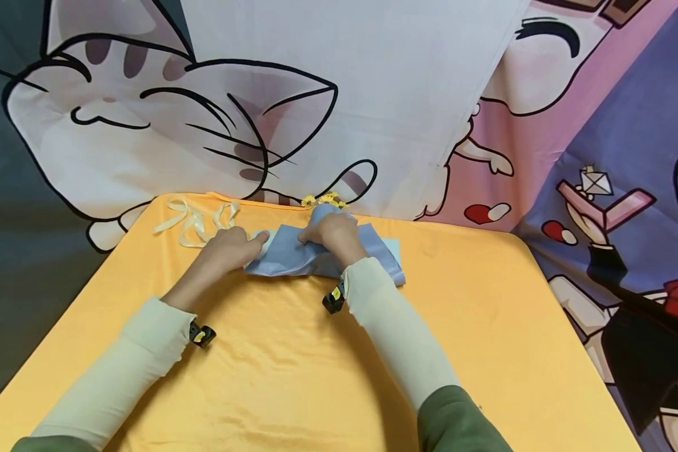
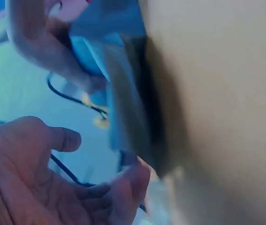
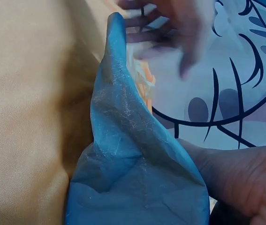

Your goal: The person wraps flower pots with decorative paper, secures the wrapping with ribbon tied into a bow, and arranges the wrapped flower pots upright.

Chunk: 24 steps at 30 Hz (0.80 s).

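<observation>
My surroundings, in descending size: a printed backdrop [image 1: 344, 44], smooth sheet material with black-outlined cartoon figures. In front of it lies the yellow tablecloth [image 1: 271, 364], finely textured, lightly wrinkled, with a rounded far corner. My sleeves [image 1: 398, 333] are soft, off-white at the forearm and green above. The blue paper [image 1: 285, 251] is located at the far side of the table, centre, between my hands; it is thin, creased and finely scuffed, with a folded, tapering end and a faint sheen. A pale blue sheet [image 1: 393, 248] shows beyond its right edge.

My right hand [image 1: 339, 233] is clamped on the blue paper at its rolled upper part. My left hand [image 1: 234, 248] is at the tapering end, thumb and forefinger apart; contact cannot be determined. Just beyond it lies a ribbon [image 1: 198, 223], cream, flat, loosely looped. Smallest: yellow flowers [image 1: 329, 198], petalled, above the rolled part.
</observation>
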Each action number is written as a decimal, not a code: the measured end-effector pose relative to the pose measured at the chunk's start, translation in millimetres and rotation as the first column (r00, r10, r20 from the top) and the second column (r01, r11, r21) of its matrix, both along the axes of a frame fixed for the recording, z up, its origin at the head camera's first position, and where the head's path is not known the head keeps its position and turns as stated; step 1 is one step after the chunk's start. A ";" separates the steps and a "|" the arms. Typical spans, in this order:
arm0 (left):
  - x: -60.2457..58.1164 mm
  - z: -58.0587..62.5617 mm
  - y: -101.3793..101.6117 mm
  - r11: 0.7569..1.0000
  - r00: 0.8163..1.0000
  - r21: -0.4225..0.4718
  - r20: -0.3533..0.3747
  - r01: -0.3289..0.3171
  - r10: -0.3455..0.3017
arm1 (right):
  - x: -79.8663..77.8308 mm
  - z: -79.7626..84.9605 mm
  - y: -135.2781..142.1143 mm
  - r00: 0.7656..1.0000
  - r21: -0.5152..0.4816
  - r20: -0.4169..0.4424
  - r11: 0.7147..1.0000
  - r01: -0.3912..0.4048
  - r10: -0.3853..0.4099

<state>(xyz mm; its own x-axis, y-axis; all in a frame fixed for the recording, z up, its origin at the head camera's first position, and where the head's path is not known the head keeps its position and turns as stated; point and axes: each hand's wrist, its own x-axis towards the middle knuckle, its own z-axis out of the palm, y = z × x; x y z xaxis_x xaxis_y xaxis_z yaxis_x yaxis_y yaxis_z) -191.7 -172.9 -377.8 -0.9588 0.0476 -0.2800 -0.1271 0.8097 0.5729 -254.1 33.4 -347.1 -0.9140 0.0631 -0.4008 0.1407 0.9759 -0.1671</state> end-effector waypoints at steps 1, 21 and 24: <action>-2.1 -2.3 -4.3 0.999 0.998 0.042 0.056 -0.014 0.012 | 1.0 0.8 0.2 1.000 -0.006 0.002 1.000 0.004 -0.004; -33.6 -26.1 -24.2 0.667 0.905 0.627 0.382 -0.402 0.187 | 5.2 2.0 -0.9 0.998 -0.026 -0.021 0.997 0.066 -0.067; -38.0 -20.6 -17.5 0.647 0.926 0.670 0.332 -0.364 0.178 | 5.0 2.7 -1.8 0.997 -0.012 -0.021 0.997 0.075 -0.075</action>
<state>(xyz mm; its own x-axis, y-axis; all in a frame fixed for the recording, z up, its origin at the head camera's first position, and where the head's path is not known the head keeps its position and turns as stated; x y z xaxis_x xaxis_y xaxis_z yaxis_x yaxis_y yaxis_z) -229.7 -190.5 -398.4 -0.8787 0.0674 -0.4725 -0.4676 0.0767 0.8806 -249.1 31.6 -344.4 -0.9152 0.1275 -0.3824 0.2096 0.9608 -0.1812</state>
